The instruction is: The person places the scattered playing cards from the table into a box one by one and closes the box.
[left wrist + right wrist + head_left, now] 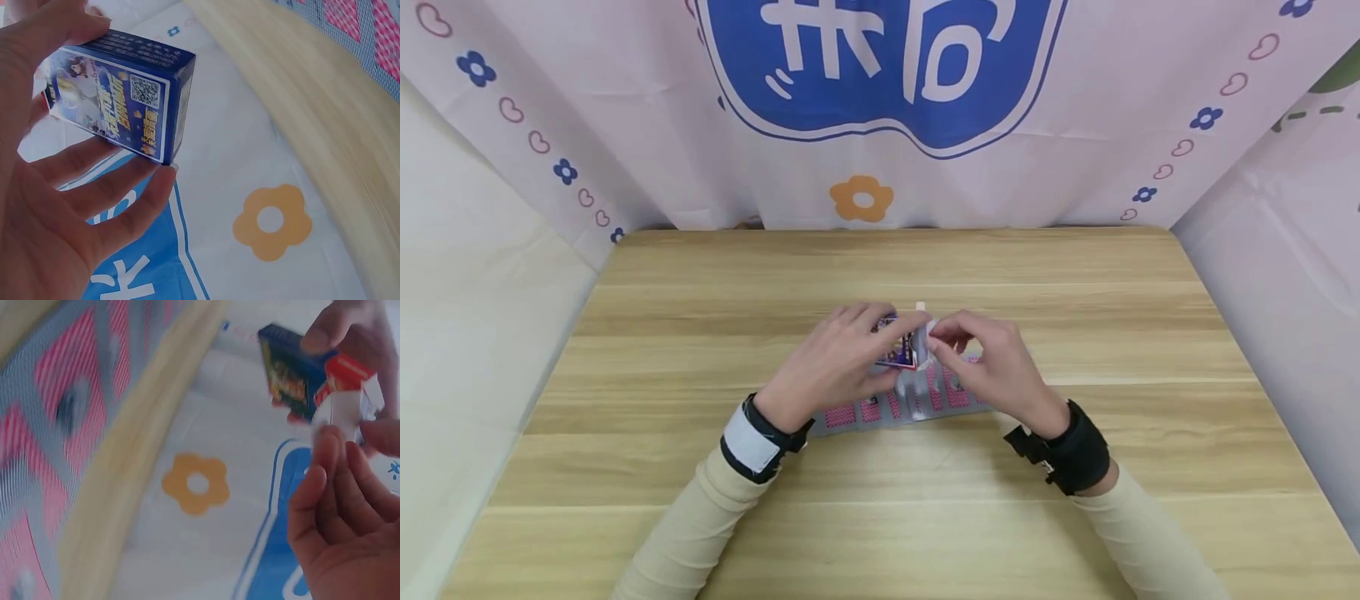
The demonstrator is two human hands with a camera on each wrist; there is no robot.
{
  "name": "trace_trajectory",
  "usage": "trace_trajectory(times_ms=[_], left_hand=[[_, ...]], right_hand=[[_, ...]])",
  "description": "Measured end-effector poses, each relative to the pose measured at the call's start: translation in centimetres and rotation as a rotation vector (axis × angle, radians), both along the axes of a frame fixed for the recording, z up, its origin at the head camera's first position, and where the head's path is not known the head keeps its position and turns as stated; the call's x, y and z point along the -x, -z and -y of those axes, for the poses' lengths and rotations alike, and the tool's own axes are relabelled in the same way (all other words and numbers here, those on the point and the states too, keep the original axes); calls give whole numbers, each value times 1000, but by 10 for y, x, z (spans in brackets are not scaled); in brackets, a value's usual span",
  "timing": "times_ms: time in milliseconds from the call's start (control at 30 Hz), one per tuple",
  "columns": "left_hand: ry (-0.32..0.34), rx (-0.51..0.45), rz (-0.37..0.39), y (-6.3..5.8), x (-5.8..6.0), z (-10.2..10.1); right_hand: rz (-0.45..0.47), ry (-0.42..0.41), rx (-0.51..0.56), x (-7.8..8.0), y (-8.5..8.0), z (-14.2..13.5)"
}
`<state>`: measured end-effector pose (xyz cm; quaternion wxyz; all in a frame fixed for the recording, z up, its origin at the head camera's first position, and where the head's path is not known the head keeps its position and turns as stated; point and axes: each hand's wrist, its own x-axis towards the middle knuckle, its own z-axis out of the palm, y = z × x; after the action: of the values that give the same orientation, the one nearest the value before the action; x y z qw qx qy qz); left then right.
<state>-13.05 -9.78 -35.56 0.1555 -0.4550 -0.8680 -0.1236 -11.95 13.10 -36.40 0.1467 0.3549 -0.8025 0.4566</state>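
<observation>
A small dark blue card box [897,343] with colourful printing is held above the table by my left hand [835,358]. In the left wrist view, the thumb lies on one narrow side of the box [119,94] and fingertips support the opposite side. At the box's right end, my right hand [1000,358] pinches a white flap [345,412] between thumb and fingers. A red part of the box end [347,372] shows beside that flap. The box's contents are hidden. Below both hands lies a grey strip [910,408] with pink patterned rectangles.
The wooden table [887,517] extends around the hands. Behind its far edge hangs a white cloth [647,125] with a blue emblem and an orange flower [862,198]. Pale cloth walls stand at both sides.
</observation>
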Motion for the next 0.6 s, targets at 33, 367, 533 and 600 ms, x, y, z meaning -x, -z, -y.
trace_trajectory(times_ms=[33,367,533,600], left_hand=[[5,-10,4,0,0,0],[36,-235,221,-10,-4,0],[90,-410,470,-9,-10,-7],[90,-457,520,-8,-12,-10]], right_hand=[[70,-22,20,-4,-3,2],[317,-141,277,-22,-23,10],[-94,-131,417,-21,-23,19],[-186,-133,421,-21,-23,21]])
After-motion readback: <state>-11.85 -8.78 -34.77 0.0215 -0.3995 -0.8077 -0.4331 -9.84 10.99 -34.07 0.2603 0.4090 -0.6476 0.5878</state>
